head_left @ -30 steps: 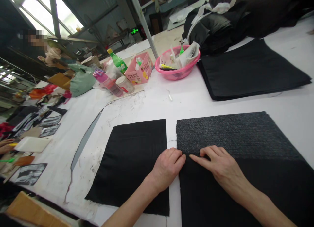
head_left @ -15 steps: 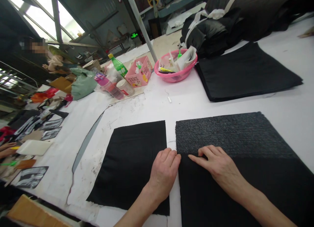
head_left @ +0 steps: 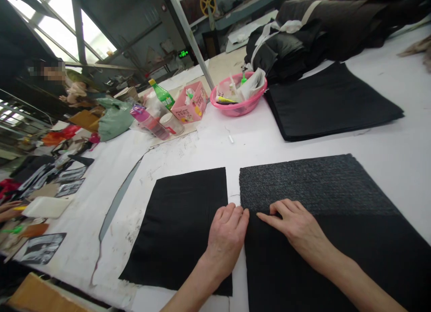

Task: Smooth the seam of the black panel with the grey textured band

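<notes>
A grey textured fabric panel (head_left: pixel 313 182) lies on the white table (head_left: pixel 208 146), with a plain black fabric layer (head_left: pixel 303 276) covering its near half. My right hand (head_left: pixel 296 226) rests flat on that black layer at its upper left edge, fingers stretched out and pointing left. My left hand (head_left: pixel 227 235) lies palm down beside it, fingertips at the black layer's left edge. To the left lies a separate black fabric piece (head_left: pixel 182 226), under the heel of my left hand.
A stack of black fabric (head_left: pixel 330 101) lies at the back right, dark bundles (head_left: pixel 303 33) behind it. A pink basin (head_left: pixel 237 107), a pink box (head_left: pixel 191 107), a green bottle (head_left: pixel 161 94) and cups stand at the back. Another person's hand (head_left: pixel 8 208) shows far left.
Both hands have stayed at the fabric edge, shifting very slightly left. The view has tilted a little, so the objects at the back sit lower and further left.
</notes>
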A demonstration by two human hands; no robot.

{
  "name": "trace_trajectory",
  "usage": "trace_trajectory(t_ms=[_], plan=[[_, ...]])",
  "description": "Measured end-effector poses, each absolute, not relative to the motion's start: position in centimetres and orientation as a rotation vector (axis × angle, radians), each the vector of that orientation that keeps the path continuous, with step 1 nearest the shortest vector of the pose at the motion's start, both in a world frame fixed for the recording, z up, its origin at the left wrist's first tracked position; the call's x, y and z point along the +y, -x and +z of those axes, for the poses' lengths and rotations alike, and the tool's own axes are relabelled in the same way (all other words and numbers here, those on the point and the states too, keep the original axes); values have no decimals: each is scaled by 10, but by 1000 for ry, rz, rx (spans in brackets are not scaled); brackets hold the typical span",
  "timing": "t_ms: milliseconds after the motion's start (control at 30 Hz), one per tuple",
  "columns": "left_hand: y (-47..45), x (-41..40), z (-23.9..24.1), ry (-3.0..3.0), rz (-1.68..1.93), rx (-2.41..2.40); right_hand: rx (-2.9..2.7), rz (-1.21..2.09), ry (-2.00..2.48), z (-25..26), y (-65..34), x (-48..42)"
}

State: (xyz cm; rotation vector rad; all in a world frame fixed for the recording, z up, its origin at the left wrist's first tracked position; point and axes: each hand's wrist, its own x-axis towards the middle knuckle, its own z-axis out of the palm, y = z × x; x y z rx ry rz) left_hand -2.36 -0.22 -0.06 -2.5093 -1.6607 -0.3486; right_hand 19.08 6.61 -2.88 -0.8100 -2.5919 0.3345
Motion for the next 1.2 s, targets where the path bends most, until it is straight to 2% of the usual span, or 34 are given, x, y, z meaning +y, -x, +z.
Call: trace_trajectory(t_ms=[433,833,1200], plan=[[5,-15,-25,2545,-320,-1808,-2499,514,832,-18,-197,71],[5,-16,-17,2589,-134,-1835,-2648,411,734,-28,-221,85],[2,-12,-19,2662,-14,-1624,-2645,369,726,-30,-221,79]])
